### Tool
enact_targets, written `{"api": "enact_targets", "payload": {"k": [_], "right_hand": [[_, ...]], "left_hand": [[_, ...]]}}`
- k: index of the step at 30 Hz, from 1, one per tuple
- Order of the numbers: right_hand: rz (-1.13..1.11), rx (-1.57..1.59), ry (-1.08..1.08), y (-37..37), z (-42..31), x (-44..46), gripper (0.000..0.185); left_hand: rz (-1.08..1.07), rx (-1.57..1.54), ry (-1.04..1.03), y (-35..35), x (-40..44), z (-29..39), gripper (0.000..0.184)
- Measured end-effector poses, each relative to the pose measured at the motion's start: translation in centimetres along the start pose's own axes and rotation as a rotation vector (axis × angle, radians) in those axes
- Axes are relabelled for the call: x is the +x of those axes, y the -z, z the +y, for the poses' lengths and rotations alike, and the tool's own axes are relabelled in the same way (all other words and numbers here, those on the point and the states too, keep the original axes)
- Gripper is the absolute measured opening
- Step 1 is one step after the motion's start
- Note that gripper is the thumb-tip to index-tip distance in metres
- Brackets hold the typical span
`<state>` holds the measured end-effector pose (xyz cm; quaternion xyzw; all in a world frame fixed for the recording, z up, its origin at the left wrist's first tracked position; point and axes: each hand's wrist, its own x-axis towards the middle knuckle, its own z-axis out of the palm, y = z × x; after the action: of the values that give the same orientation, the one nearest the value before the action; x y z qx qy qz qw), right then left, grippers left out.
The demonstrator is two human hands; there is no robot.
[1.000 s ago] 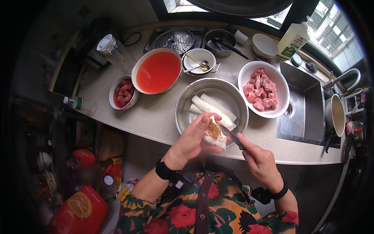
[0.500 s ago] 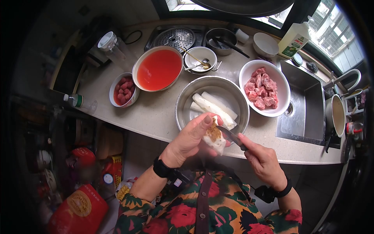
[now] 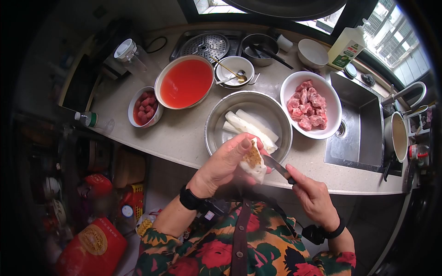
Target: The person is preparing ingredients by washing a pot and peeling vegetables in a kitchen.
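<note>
My left hand [image 3: 225, 161] is closed around a pale chunk of yam [image 3: 254, 171] with a brown patch on its upper side. In my right hand [image 3: 314, 195] is a knife [image 3: 277, 166], gripped by its dark handle. The blade points left, its tip close to the yam's right side; whether it touches I cannot tell. Just beyond my hands stands a wide metal basin [image 3: 208, 133] on the counter's front part. Several long peeled white yam pieces [image 3: 252, 125] lie in it, partly hidden by my left fingers.
Right of the basin, a white bowl [image 3: 337, 108] holds raw meat chunks [image 3: 309, 106], beside the sink [image 3: 359, 124]. To the left stand a large bowl of red liquid [image 3: 186, 83] and a smaller bowl of dark red pieces [image 3: 146, 109]. A small pot with spoons [image 3: 235, 69] sits behind the basin.
The knife has drawn slightly down and right, away from the brown patch, and my right hand has moved down a little. The left hand keeps its hold on the yam, turned slightly.
</note>
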<state>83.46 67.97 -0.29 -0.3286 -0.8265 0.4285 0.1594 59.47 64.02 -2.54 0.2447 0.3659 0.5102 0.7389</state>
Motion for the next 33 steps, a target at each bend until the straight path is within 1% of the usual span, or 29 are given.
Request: {"api": "enact_targets", "payload": {"k": [7, 13, 15, 19, 21, 28, 31, 33], "right_hand": [[0.037, 0.059, 0.014, 0.2, -0.1, 0.1, 0.048], [-0.026, 0.054, -0.059, 0.9, -0.3, 0.2, 0.048], [-0.001, 0.063, -0.028, 0.7, -0.1, 0.2, 0.049], [-0.015, 0.070, -0.044, 0.8, 0.0, 0.2, 0.049], [0.014, 0.053, 0.006, 0.6, 0.2, 0.2, 0.049], [0.006, -0.004, 0.004, 0.8, 0.0, 0.3, 0.049], [-0.058, -0.013, -0.024, 1.5, 0.1, 0.4, 0.050], [-0.145, 0.074, -0.063, 2.1, 0.3, 0.6, 0.049]], "left_hand": [[-0.016, -0.025, 0.031, 0.1, 0.7, -0.2, 0.054], [-0.028, -0.006, 0.050, -0.1, 0.7, 0.1, 0.054], [-0.031, -0.002, 0.051, -0.1, 0.8, 0.2, 0.054], [-0.023, 0.023, 0.053, 0.0, 0.9, 0.2, 0.056], [-0.022, 0.018, 0.058, 0.1, 0.9, 0.1, 0.056], [-0.015, 0.030, 0.084, 0.2, 0.8, 0.1, 0.055], [-0.025, 0.087, 0.118, 0.2, 0.6, 0.3, 0.053], [-0.036, 0.118, 0.134, 0.3, 0.5, 0.4, 0.052]]}}
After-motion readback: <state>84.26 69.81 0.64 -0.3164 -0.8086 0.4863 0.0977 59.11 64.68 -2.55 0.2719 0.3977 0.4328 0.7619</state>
